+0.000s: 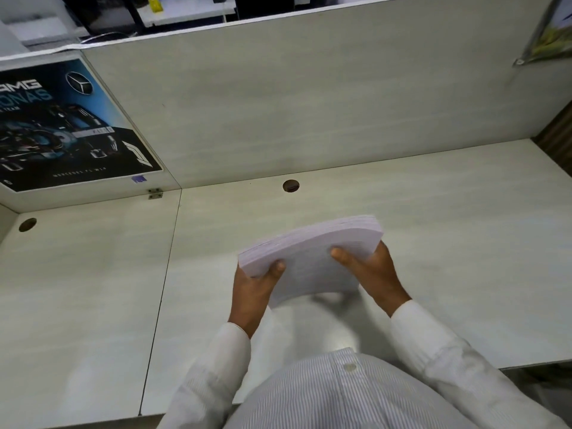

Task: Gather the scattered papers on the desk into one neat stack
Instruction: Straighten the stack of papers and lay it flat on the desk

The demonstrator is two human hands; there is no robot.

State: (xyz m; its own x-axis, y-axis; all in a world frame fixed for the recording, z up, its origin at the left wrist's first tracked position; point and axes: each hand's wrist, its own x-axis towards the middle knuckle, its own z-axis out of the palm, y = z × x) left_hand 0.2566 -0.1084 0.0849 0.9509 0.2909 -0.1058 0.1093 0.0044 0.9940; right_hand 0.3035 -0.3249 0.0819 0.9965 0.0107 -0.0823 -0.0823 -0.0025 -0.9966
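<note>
Left hand [253, 287] and right hand [370, 270] grip the paper stack [309, 252], thumbs on top, above the desk [448, 243]

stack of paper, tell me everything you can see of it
The stack is a thick sheaf of white sheets, its edges mostly flush but slightly fanned at the left corner. It bows in the middle and looks lifted off the desk, with its far right corner highest. The left hand grips its near left corner and the right hand grips its right edge, each with the thumb on top. Any print is too blurred to read.
</note>
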